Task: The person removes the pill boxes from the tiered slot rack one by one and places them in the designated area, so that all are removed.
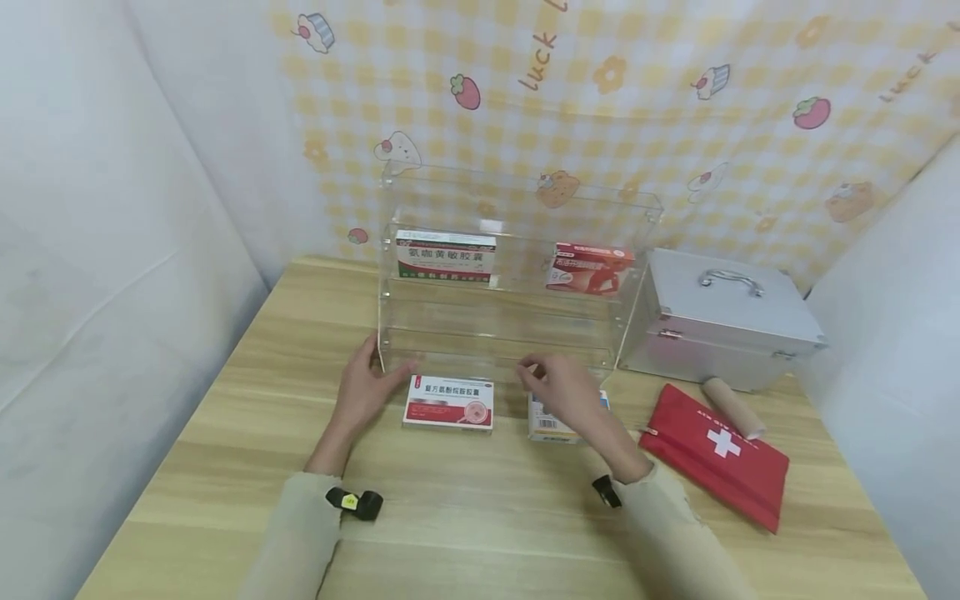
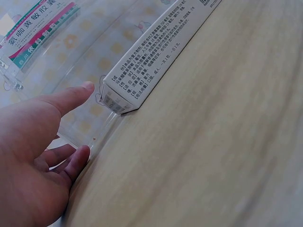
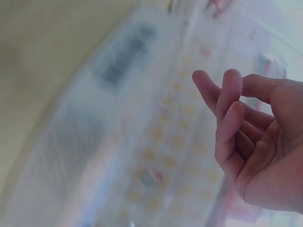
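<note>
A clear acrylic tiered rack [image 1: 442, 340] stands upright on the table. My left hand [image 1: 362, 392] is at its lower left corner, fingers along the outer side and thumb stretched out in front. In the left wrist view that thumb points toward the end of a white-and-red medicine box [image 2: 151, 56], without touching it. This box lies in front of the rack. My right hand [image 1: 558, 387], fingers loosely bent and holding nothing, hovers over a white-and-blue medicine box [image 1: 551, 423], partly covering it. The right wrist view shows that box blurred.
On the rack's upper tier sit a white, red and green medicine box [image 1: 446, 257] at left and a red medicine box [image 1: 588, 271] at right. To the right are a silver metal case [image 1: 735, 317], a red first aid pouch [image 1: 712, 450] and a beige roll [image 1: 733, 408].
</note>
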Tool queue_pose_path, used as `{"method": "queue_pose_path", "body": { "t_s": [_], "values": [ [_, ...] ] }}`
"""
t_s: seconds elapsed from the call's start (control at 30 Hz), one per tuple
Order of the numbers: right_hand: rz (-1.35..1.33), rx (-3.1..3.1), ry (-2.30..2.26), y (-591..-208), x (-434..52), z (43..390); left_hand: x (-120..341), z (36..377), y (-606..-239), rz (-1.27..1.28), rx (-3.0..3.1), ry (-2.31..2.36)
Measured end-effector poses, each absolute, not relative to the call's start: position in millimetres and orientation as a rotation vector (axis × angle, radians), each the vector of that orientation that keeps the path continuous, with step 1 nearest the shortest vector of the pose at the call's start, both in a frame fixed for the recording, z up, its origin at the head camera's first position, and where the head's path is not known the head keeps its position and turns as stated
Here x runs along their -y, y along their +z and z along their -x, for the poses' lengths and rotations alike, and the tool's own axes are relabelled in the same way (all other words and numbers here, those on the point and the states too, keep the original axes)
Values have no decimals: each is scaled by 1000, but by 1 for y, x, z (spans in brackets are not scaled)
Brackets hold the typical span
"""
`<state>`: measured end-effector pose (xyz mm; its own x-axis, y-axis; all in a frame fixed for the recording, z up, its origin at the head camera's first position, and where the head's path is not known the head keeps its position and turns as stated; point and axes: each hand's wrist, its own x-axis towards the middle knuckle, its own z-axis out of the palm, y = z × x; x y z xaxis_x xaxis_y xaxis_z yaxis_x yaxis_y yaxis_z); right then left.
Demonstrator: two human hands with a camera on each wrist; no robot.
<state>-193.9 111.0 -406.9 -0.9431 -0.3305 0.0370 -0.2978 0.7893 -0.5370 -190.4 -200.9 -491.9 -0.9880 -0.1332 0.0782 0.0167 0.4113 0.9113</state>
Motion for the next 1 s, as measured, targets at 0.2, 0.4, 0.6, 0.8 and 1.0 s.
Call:
{"method": "queue_pose_path", "body": {
  "t_s": [0.2,0.4,0.6,0.8,1.0],
  "values": [
    [611,-3124,-966,-363,-159,204,203,190,-490,-94,2541,-1590],
    [584,-3515,-844,-316,-187,229,205,192,-492,-66,2542,-1583],
    [488,-3537,-505,-309,-190,251,204,190,-498,-60,2534,-1605],
    [508,-3561,-566,-317,-190,256,201,187,-500,-64,2540,-1596],
    [519,-3543,-525,-306,-193,261,203,189,-495,-52,2528,-1590]
  ]
}}
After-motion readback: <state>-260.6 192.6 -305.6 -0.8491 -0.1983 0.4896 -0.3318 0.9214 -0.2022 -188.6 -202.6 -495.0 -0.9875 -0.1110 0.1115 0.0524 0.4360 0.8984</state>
